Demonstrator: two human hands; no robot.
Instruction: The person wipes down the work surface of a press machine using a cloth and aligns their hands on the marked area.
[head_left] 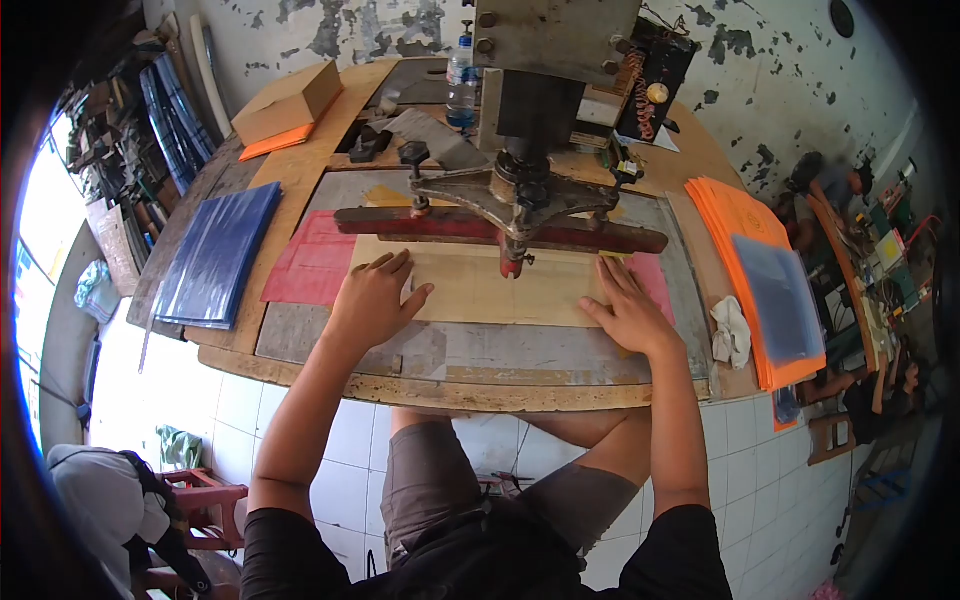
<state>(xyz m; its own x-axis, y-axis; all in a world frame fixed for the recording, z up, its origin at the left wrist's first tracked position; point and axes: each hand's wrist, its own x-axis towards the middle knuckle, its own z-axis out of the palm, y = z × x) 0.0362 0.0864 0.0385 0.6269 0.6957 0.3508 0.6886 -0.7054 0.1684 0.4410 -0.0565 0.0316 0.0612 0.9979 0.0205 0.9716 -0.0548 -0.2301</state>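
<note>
A pale yellow sheet (480, 295) lies flat on the grey metal bed of a press, over a red sheet (305, 262) that shows at both sides. My left hand (378, 298) rests on the sheet's left end, fingers stretched forward and thumb out to the side. On the right end lies my right hand (630, 303), its fingers extended and thumb apart. Just past my fingertips runs the long red press bar (500, 231), hung from a cast metal bracket (515, 190). The bar hides the sheet's far edge.
Blue plastic covers (220, 255) lie on the table's left, with a cardboard box (287, 103) behind. Orange folders (735, 225) and a white cloth (731, 331) lie on the right. A water bottle (461, 80) stands beside the press column. Another person (835, 190) is at the far right.
</note>
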